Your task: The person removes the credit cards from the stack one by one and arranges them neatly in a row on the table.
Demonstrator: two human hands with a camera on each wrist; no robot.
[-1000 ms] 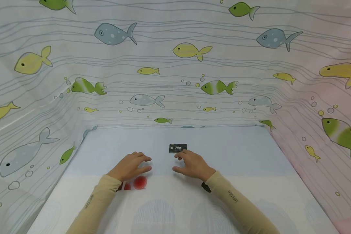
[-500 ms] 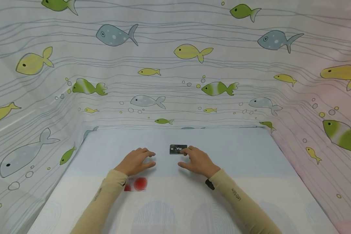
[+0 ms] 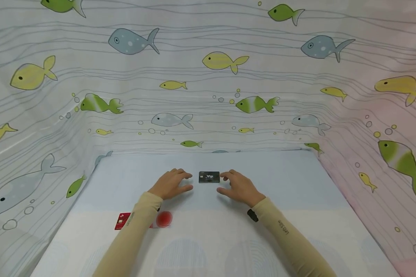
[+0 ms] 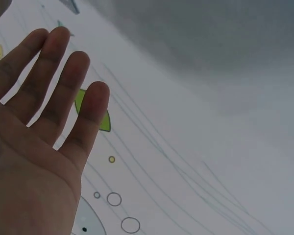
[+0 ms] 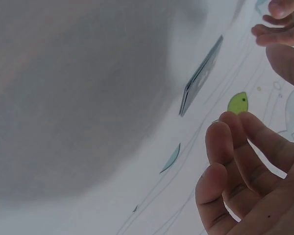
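A black card marked "Vip" lies flat on the table between my two hands. Edge-on in the right wrist view, the dark card looks like a thin stack of more than one layer. My left hand hovers left of it, fingers loosely bent, holding nothing; its bare palm shows in the left wrist view. To the card's right is my right hand, its fingertips close to the card's edge; whether they touch it I cannot tell. Nothing is visible in that hand's grasp.
Under the left forearm, a red card and a pale card with a red circle lie partly hidden on the table. Fish-printed cloth rises at the back and both sides.
My left hand has moved right and forward, towards the black card. My right hand has drifted right, off the card's face. The red card has come out from behind the left sleeve.
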